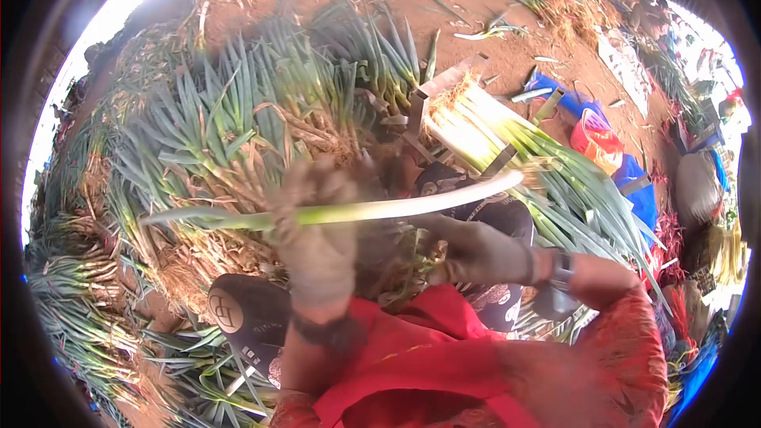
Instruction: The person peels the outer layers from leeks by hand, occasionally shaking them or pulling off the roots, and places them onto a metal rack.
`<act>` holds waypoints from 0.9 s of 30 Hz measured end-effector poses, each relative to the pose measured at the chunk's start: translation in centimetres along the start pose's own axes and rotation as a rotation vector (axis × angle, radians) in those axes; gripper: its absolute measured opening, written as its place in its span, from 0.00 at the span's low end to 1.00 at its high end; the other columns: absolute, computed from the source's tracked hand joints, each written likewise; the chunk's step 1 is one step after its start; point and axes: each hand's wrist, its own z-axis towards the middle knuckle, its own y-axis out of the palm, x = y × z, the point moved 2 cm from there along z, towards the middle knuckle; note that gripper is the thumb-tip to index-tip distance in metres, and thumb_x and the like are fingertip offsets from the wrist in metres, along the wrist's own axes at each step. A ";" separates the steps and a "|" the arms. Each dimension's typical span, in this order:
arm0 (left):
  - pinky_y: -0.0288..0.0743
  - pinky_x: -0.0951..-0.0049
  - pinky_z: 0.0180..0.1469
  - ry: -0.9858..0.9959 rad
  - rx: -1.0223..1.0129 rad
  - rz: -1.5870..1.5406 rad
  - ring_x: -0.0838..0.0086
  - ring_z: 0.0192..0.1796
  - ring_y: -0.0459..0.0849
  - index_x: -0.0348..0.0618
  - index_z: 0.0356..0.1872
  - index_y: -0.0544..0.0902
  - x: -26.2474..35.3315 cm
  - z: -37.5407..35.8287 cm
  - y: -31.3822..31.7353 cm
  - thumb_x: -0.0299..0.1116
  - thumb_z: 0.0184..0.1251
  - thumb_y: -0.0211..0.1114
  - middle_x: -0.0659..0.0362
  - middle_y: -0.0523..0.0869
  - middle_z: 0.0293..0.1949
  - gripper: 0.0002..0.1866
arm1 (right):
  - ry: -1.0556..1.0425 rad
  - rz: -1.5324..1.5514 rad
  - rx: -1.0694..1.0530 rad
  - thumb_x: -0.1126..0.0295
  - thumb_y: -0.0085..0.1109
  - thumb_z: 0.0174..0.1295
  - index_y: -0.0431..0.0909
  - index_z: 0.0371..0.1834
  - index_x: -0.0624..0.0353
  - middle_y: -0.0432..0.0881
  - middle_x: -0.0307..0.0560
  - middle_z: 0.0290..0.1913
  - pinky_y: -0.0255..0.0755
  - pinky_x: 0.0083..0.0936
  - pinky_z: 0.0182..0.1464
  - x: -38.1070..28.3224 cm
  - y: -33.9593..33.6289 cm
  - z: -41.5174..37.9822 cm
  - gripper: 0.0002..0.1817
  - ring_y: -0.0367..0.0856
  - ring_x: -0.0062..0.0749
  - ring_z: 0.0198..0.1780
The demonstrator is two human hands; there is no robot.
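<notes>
A long green onion (412, 208) with a clean white stem lies across the view, its root end to the right and its green leaves to the left. My left hand (315, 238), in a pale glove and blurred by motion, is closed around its green part. Below the white stem is my right hand (485, 254), also gloved, with curled fingers beside brownish, ragged leaf strips (428, 260). Blur hides whether those fingers grip the strips. To the right, a stack of cleaned green onions (515, 139) rests in a metal frame (418, 115), white ends toward the frame's upper left.
Uncleaned green onions (230, 127) with dirty roots are heaped ahead and to the left. More bundles (79, 301) lie far left. A red basket (596, 141) and blue plastic sheeting (638, 194) are beyond the stack. My knees (246, 313) and red apron (428, 357) are close below.
</notes>
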 end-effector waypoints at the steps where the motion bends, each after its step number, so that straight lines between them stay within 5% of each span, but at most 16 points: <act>1: 0.76 0.66 0.55 -0.206 0.303 0.071 0.67 0.53 0.81 0.41 0.52 0.82 -0.2 -1.1 2.5 0.50 0.72 0.61 0.55 0.82 0.57 0.22 | -0.047 0.353 0.073 0.56 0.65 0.66 0.73 0.65 0.60 0.86 0.47 0.36 0.79 0.25 0.38 1.3 1.9 1.5 0.29 0.85 0.28 0.34; 2: 0.73 0.62 0.64 -0.357 0.290 0.183 0.64 0.60 0.79 0.39 0.52 0.81 -0.8 -1.4 3.2 0.57 0.74 0.56 0.56 0.82 0.56 0.28 | -0.094 0.707 0.141 0.55 0.64 0.67 0.72 0.66 0.61 0.86 0.45 0.36 0.79 0.25 0.38 1.3 2.7 2.4 0.30 0.84 0.26 0.34; 5: 0.70 0.66 0.65 -0.447 0.093 0.450 0.68 0.58 0.79 0.37 0.56 0.80 -1.2 -3.0 3.1 0.56 0.78 0.51 0.56 0.82 0.55 0.29 | -0.226 0.735 0.323 0.53 0.60 0.69 0.76 0.61 0.63 0.86 0.43 0.36 0.78 0.21 0.37 0.4 0.9 3.2 0.27 0.83 0.23 0.34; 8: 0.71 0.69 0.62 -0.759 -0.140 0.447 0.72 0.54 0.81 0.36 0.58 0.79 -1.5 -4.3 2.9 0.53 0.79 0.52 0.58 0.83 0.52 0.28 | -0.298 -0.171 0.848 0.58 0.47 0.77 0.80 0.52 0.66 0.86 0.45 0.34 0.76 0.19 0.34 -4.9 -6.3 0.3 0.21 0.82 0.22 0.32; 10: 0.72 0.70 0.60 -1.078 -0.192 0.338 0.73 0.52 0.81 0.35 0.60 0.79 -0.4 -6.2 3.2 0.51 0.79 0.54 0.59 0.84 0.50 0.26 | -0.289 -0.559 1.285 0.68 0.44 0.76 0.78 0.51 0.64 0.85 0.48 0.44 0.79 0.26 0.41 -7.5 -12.1 -3.8 0.14 0.85 0.29 0.40; 12: 0.76 0.70 0.57 -1.144 -0.095 0.392 0.73 0.49 0.83 0.36 0.58 0.80 -0.6 -7.4 1.9 0.43 0.78 0.56 0.57 0.85 0.49 0.21 | -0.456 -0.896 1.808 0.45 0.41 0.73 0.76 0.48 0.65 0.82 0.55 0.41 0.78 0.35 0.50 -14.5 -13.7 -4.6 0.29 0.83 0.37 0.42; 15: 0.79 0.67 0.56 -1.135 0.078 0.488 0.69 0.49 0.84 0.34 0.57 0.79 -0.6 -7.9 0.1 0.35 0.77 0.53 0.53 0.85 0.49 0.17 | -0.732 -1.053 1.552 0.38 0.45 0.73 0.77 0.42 0.67 0.79 0.45 0.26 0.79 0.26 0.28 -21.4 -19.7 -12.3 0.35 0.81 0.31 0.26; 19: 0.79 0.65 0.56 -1.015 0.253 0.509 0.66 0.48 0.84 0.30 0.54 0.78 -1.7 -8.0 -3.4 0.35 0.77 0.53 0.49 0.84 0.47 0.17 | -0.394 -1.627 1.219 0.38 0.50 0.71 0.80 0.44 0.63 0.82 0.47 0.26 0.78 0.29 0.27 -22.5 -23.3 -14.2 0.32 0.82 0.34 0.26; 20: 0.79 0.64 0.56 -0.999 0.303 0.502 0.65 0.48 0.83 0.29 0.54 0.78 -2.0 -8.1 -4.2 0.36 0.77 0.54 0.48 0.84 0.47 0.18 | -0.108 -1.784 1.112 0.40 0.52 0.70 0.81 0.47 0.58 0.85 0.48 0.29 0.79 0.33 0.29 -21.4 -24.9 -14.4 0.29 0.84 0.38 0.27; 22: 0.79 0.63 0.56 -0.946 0.324 0.399 0.63 0.49 0.83 0.29 0.54 0.77 -2.7 -8.3 -5.5 0.37 0.77 0.55 0.47 0.83 0.46 0.19 | 0.479 -2.017 0.841 0.42 0.57 0.68 0.83 0.51 0.49 0.89 0.50 0.35 0.81 0.41 0.31 -16.6 -28.3 -15.2 0.23 0.88 0.44 0.30; 24: 0.79 0.63 0.56 -0.933 0.338 0.360 0.64 0.49 0.83 0.29 0.54 0.77 -2.7 -8.3 -6.1 0.38 0.77 0.55 0.48 0.83 0.47 0.19 | -0.143 -1.242 0.711 0.64 0.57 0.61 0.82 0.41 0.53 0.86 0.50 0.37 0.79 0.39 0.43 -6.3 -30.7 -16.8 0.10 0.85 0.43 0.44; 26: 0.79 0.63 0.56 -0.911 0.350 0.372 0.64 0.49 0.83 0.30 0.54 0.77 -2.0 -8.2 -5.9 0.38 0.77 0.55 0.48 0.83 0.47 0.18 | 0.103 -1.579 0.431 0.76 0.54 0.62 0.83 0.38 0.53 0.86 0.44 0.40 0.80 0.34 0.43 -1.4 -28.2 -15.0 0.09 0.85 0.37 0.46; 27: 0.79 0.63 0.55 -0.901 0.354 0.378 0.64 0.49 0.83 0.30 0.53 0.77 -1.7 -8.1 -5.8 0.38 0.77 0.55 0.48 0.83 0.46 0.18 | 0.276 -1.815 0.212 0.73 0.57 0.62 0.84 0.40 0.53 0.86 0.41 0.40 0.80 0.31 0.43 2.4 -27.2 -13.7 0.07 0.85 0.35 0.43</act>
